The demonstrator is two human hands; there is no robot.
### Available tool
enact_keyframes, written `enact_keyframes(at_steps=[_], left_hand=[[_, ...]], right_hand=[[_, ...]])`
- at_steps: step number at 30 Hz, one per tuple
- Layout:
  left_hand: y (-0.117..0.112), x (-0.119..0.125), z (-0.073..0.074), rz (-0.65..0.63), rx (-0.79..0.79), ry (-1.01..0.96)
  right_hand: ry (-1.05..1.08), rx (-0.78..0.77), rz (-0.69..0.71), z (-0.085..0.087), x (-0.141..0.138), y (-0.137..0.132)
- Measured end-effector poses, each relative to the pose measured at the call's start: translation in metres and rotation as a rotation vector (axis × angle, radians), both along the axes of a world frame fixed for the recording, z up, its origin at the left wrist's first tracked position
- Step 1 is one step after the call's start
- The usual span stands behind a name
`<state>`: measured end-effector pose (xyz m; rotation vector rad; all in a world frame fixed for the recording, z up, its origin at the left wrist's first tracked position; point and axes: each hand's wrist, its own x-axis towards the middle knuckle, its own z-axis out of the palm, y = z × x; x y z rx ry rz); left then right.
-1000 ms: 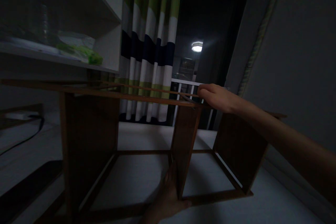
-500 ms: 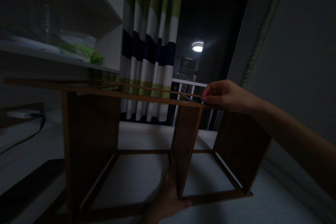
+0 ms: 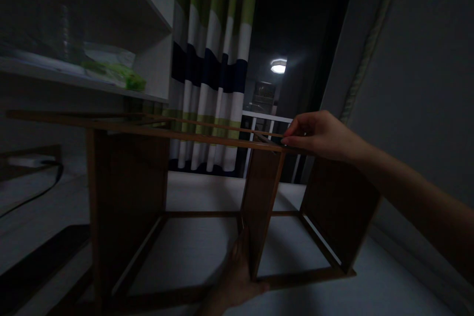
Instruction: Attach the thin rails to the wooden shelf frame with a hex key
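Note:
A brown wooden shelf frame [image 3: 207, 137] stands on the pale surface, with upright panels between its top and bottom rails. My right hand [image 3: 318, 134] is at the top rail, just above the middle panel. Its thumb and forefinger are pinched on a tiny shiny metal piece, which looks like a screw and is mostly hidden by the fingertips. Low down, my left hand [image 3: 237, 279] grips the foot of the middle wooden panel [image 3: 262, 192]. Its fingers lie along the panel's left face and the thumb reaches round the front edge.
Left of the frame lies a dark flat object [image 3: 48, 261]; a white plug [image 3: 29, 160] with a black cord is behind it. Above hangs a white shelf [image 3: 153, 59] with a green-and-clear bag [image 3: 113, 69]. A striped curtain [image 3: 215, 64] and white railing [image 3: 254, 131] stand behind.
My right fingertips have shifted slightly left and closed down over the shiny metal piece, which showed more clearly before. My left hand and the wooden frame hold their places.

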<state>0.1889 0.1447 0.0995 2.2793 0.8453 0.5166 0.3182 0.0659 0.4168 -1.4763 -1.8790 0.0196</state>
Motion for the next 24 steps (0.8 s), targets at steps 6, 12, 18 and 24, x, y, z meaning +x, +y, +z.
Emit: enact_keyframes(at_steps=[6,12,18,24], left_hand=[[-0.002,0.0,0.004,0.015,-0.009,0.016],[-0.002,0.001,0.003,0.017,-0.023,0.016],[-0.001,0.001,0.0,0.004,-0.009,0.006],[-0.002,0.0,0.002,0.009,-0.014,0.005]], right_hand=[[-0.115,0.009,-0.069,-0.006,-0.01,0.001],[0.067,-0.062,-0.143,-0.004,-0.014,0.001],[0.176,-0.034,-0.098,0.001,-0.006,0.002],[0.004,0.036,-0.146,0.0,-0.005,0.005]])
